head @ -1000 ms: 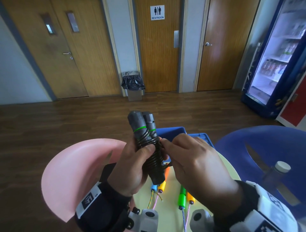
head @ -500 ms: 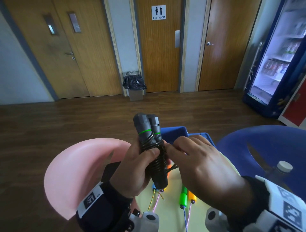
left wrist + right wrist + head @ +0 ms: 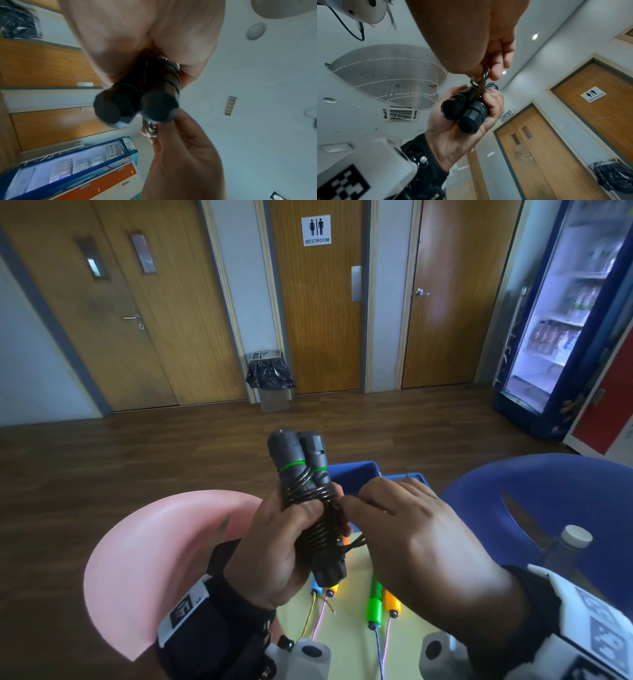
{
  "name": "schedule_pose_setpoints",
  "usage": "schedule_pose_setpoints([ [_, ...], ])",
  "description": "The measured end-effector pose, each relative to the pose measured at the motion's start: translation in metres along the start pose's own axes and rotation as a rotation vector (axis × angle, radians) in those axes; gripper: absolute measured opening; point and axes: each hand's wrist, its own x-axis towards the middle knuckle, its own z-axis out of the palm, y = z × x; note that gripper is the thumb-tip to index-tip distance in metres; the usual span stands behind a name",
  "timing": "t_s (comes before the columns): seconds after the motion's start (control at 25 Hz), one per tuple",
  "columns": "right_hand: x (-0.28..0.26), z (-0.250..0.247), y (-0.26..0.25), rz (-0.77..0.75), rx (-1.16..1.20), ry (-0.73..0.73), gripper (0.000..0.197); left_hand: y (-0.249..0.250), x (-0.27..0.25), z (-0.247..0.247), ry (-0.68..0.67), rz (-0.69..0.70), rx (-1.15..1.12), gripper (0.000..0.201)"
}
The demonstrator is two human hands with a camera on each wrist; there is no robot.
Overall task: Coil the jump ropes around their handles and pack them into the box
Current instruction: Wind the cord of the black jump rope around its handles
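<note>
A dark wood-plank floor (image 3: 102, 467) runs back to a pale wall lined with wooden doors. A pink chair (image 3: 154, 559) sits at the near left. At centre a pale yellow tabletop (image 3: 346, 638) carries loose jump ropes with bright handles: a blue and yellow pair (image 3: 323, 589) and, just right of it, a green and orange pair (image 3: 382, 604), their thin cords trailing toward the viewer. A blue box (image 3: 352, 477) stands at the tabletop's far edge, mostly hidden behind the hands. A bin lined with a black bag (image 3: 270, 380) stands against the wall between two doors. A blue chair (image 3: 555, 501) is at the right, with a white-capped bottle (image 3: 572, 542) by it, and a lit drinks fridge (image 3: 561, 320) stands at the far right.

The middle door bears a sign reading "RESTROOM" (image 3: 317, 230). In the right wrist view a sign above the double doors reads "KELUAR" (image 3: 506, 115).

The left hand (image 3: 284, 553) is raised above the tabletop, fingers and thumb wrapped round the black jump rope (image 3: 308, 494), whose two handles stand side by side, nearly upright, with the dark cord coiled about them. The right hand (image 3: 404, 529) is just beside it, thumb and fingertips pinching a loop of that cord (image 3: 483, 78) against the bundle.
</note>
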Motion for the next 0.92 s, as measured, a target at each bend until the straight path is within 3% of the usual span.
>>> schedule_pose_setpoints([
  [0.16,0.0,-0.004,-0.006,0.053,0.025,0.065,0.028,0.002,0.002,0.004,-0.03,0.014,0.059,0.043],
  [0.48,-0.01,-0.005,-0.008,0.073,-0.043,0.041,0.034,-0.003,0.003,0.009,-0.056,-0.004,0.091,0.038],
  [0.64,-0.009,-0.011,-0.011,0.082,-0.111,-0.043,0.032,-0.003,0.005,0.009,-0.05,-0.023,0.137,0.039],
  [0.8,-0.004,-0.019,-0.014,0.017,-0.17,-0.175,0.027,-0.003,0.007,0.007,-0.043,-0.033,0.205,0.063],
  [0.92,-0.002,-0.021,-0.012,-0.015,-0.161,-0.209,0.025,-0.005,0.007,0.001,-0.047,-0.011,0.255,0.062],
])
